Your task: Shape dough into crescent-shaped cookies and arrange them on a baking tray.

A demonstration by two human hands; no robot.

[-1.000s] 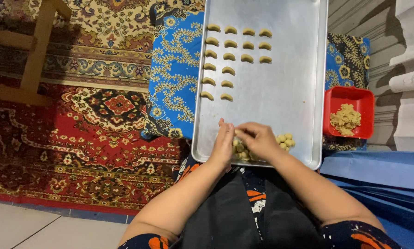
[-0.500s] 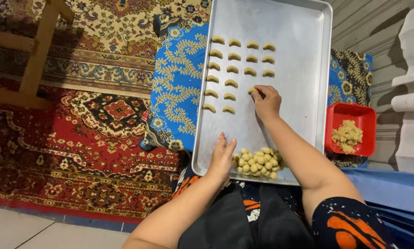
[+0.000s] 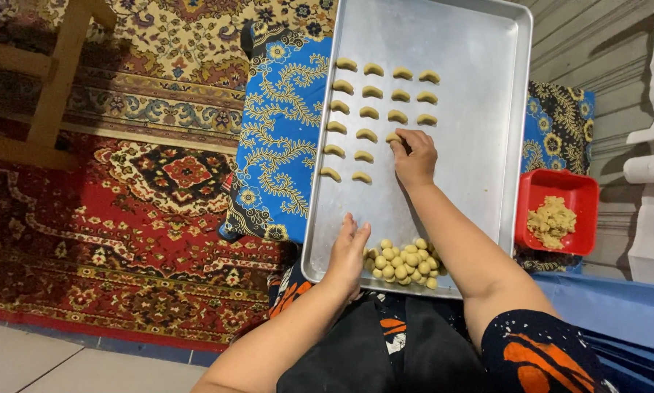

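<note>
Dough crescent [image 3: 393, 137] sits under the right hand's fingertips, at the right end of the third row on the baking tray [image 3: 487, 145].

Head view, looking down:
- Right hand [image 3: 415, 156] reaches out over the tray, fingers drawn together and curled down onto the crescent; the piece is mostly covered, so how firmly it is pinched cannot be told.
- Crescent's long axis runs left to right, matching its neighbours. Rows of crescents [image 3: 374, 109] lie beyond and to the left of the hand; the two upper rows hold four each, the lower rows fewer.
- Left hand [image 3: 347, 255] lies at the tray's near edge, fingers loosely together and flat, holding nothing, just beside a pile of dough balls [image 3: 405, 262].
- The pile lies toward the person from the right hand, between the two forearms; the left hand is much the nearer to it.
- Tray rests on a blue patterned cushion [image 3: 280, 145] over a red carpet [image 3: 123, 218].
- Red tub [image 3: 556, 218] with a lump of dough stands just right of the tray.
- Wooden chair legs [image 3: 57, 80] at far left.
</note>
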